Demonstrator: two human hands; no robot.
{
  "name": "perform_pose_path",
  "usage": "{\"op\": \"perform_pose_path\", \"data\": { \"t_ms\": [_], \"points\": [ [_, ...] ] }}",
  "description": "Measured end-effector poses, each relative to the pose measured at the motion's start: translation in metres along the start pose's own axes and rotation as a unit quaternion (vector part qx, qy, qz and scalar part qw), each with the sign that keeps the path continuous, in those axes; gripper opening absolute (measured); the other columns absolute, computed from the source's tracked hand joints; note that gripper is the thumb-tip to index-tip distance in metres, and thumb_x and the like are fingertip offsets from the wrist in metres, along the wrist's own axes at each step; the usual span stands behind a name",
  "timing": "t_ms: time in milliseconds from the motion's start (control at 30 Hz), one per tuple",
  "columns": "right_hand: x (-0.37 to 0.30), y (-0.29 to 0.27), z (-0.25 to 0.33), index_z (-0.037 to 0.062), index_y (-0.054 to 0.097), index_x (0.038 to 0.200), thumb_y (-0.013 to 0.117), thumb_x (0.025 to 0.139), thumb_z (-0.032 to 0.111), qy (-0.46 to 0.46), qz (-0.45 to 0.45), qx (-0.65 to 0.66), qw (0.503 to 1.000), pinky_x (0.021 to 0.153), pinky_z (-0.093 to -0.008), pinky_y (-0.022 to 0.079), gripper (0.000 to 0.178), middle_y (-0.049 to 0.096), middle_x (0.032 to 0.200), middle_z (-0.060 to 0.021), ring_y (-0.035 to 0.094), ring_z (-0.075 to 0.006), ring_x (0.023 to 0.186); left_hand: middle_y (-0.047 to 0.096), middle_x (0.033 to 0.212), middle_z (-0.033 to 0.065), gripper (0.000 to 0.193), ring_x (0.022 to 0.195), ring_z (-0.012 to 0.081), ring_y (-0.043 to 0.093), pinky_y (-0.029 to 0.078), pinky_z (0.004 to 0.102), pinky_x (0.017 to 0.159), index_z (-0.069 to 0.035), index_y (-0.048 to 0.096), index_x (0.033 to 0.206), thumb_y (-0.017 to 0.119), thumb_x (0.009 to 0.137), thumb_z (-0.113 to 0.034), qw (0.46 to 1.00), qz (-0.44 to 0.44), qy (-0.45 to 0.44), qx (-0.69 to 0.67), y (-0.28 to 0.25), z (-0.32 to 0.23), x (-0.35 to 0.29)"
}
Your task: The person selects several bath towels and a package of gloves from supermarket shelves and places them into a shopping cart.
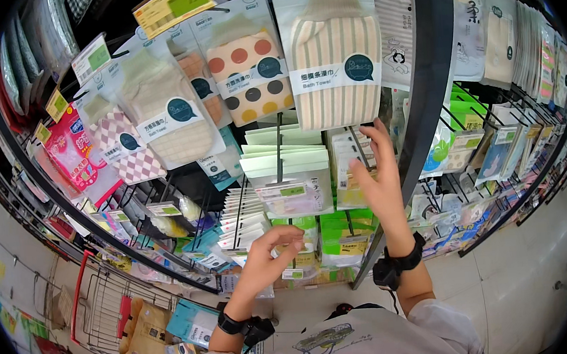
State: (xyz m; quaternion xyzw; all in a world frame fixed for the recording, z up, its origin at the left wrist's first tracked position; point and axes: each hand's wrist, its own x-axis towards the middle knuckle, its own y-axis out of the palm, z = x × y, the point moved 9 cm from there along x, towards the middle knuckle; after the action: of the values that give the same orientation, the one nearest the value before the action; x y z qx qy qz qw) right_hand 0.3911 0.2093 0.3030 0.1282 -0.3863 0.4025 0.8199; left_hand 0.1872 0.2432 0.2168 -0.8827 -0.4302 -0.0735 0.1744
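My right hand (382, 182) is raised with fingers apart, its fingertips at the lower edge of a hanging pack with a green-and-cream striped bath mitt (335, 71). Nothing shows in its grasp. Beside its thumb hangs a smaller pale pack (344, 165). My left hand (273, 253) is lower down, its fingers loosely curled with a gap at the thumb and nothing visible in it. It is nearest to a row of thin white packs (246, 210) and the pale green-topped packs (286, 163). Left of the striped mitt hang a dotted mitt (248, 69) and a plain beige mitt (166, 110).
A dark rack post (425, 97) stands just right of my right hand. Metal hooks with price tags (174, 8) stick out toward me. A shopping cart (106, 310) at lower left holds a brown package (145, 331) and a blue glove pack (194, 323). More packs hang at right.
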Motion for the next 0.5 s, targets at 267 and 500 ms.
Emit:
{"op": "perform_pose_path", "data": {
  "t_ms": [267, 500],
  "points": [
    [0.048, -0.005, -0.004, 0.004, 0.037, 0.113, 0.056, 0.072, 0.009, 0.011, -0.053, -0.038, 0.998, 0.099, -0.043, 0.016, 0.045, 0.02, 0.128, -0.0288, 0.013, -0.0395, 0.124, 0.048, 0.113, 0.0099, 0.028, 0.104, 0.0183, 0.046, 0.037, 0.0305, 0.087, -0.001, 0.051, 0.104, 0.055, 0.076, -0.001, 0.984, -0.066, 0.122, 0.113, 0.009, -0.084, 0.059],
    [0.067, -0.012, -0.035, -0.0003, 0.036, 0.111, 0.058, 0.068, 0.01, 0.066, -0.087, 0.047, 0.993, 0.091, -0.0392, 0.027, 0.049, 0.038, 0.108, -0.0187, 0.034, -0.0318, 0.107, 0.033, 0.127, 0.0195, 0.038, 0.121, 0.0272, 0.031, 0.032, 0.0372, 0.093, -0.004, 0.046, 0.108, 0.06, 0.073, -0.011, 0.976, -0.143, 0.134, 0.09, 0.007, -0.088, 0.128]
  ]
}}
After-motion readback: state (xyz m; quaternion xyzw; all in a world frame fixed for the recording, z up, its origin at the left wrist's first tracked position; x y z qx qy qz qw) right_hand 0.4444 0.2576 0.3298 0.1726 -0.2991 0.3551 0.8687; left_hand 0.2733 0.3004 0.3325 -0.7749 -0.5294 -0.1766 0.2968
